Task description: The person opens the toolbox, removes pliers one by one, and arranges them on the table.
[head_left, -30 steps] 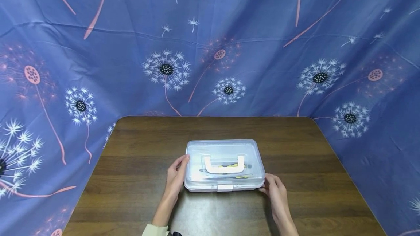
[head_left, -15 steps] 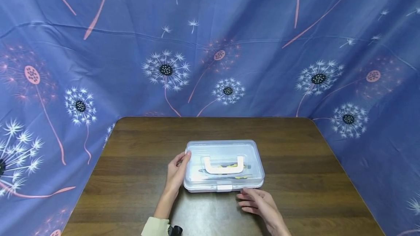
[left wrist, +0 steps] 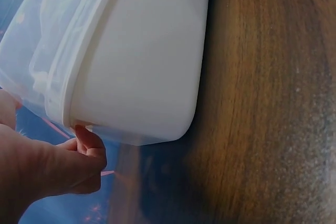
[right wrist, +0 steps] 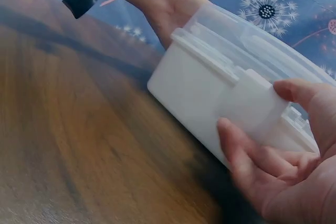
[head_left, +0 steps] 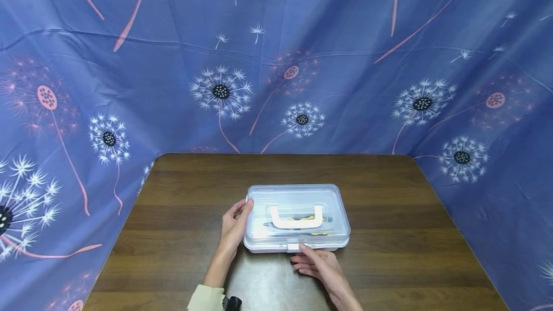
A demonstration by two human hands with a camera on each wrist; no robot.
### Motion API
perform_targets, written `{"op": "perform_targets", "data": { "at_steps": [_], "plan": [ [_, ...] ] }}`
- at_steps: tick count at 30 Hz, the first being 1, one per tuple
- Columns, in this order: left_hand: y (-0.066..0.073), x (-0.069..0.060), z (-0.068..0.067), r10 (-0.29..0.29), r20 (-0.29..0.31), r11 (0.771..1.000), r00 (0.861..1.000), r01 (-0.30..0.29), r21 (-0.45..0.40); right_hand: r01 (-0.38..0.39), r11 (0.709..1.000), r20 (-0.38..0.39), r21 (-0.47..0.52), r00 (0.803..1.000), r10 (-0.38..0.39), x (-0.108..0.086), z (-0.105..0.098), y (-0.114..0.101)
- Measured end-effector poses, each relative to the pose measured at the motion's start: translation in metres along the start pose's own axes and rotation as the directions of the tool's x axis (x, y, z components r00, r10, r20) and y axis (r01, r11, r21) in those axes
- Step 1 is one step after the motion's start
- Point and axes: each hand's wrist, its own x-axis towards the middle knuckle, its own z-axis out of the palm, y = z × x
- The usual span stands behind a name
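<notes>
A plastic storage box [head_left: 298, 196] with a clear lid, white base and white carry handle [head_left: 297, 224] lies on the table. Through the lid show yellow-and-black tools, their kind unclear. My left hand [head_left: 233, 229] holds the box's left end, thumb on the lid; in the left wrist view its fingers [left wrist: 90, 148] curl under the rim. At the front, my right hand [head_left: 321, 269] has its thumb at the white latch [right wrist: 252, 103]. Its other fingers lie loosely bent below, the index fingertip near the latch's lower edge. The lid is down.
The brown wooden table [head_left: 181, 186] extends around the box on all sides. Blue fabric [head_left: 345, 23] with a dandelion print hangs behind and beside it. A black band [head_left: 232, 303] is worn on the left wrist.
My right hand has moved left from the box's right front corner along the front to the latch. My left hand keeps its hold, its thumb slightly further onto the lid. The box stays put.
</notes>
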Motion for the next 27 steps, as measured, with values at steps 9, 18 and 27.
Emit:
{"op": "perform_targets", "data": {
  "at_steps": [9,18,27],
  "plan": [
    [0.000,0.000,0.001,-0.003,-0.010,1.000,1.000,0.003,0.004,-0.006,1.000,-0.115,0.020,0.993,0.009,-0.005,0.009,-0.001],
    [0.002,0.002,-0.001,-0.012,-0.011,1.000,1.000,0.012,-0.017,0.083,0.996,0.088,0.016,0.993,-0.084,-0.013,0.000,-0.002],
    [0.001,0.000,0.001,-0.028,-0.008,1.000,1.000,0.028,-0.014,0.146,0.985,0.218,-0.097,0.968,-0.122,-0.010,-0.020,0.007]
  ]
}}
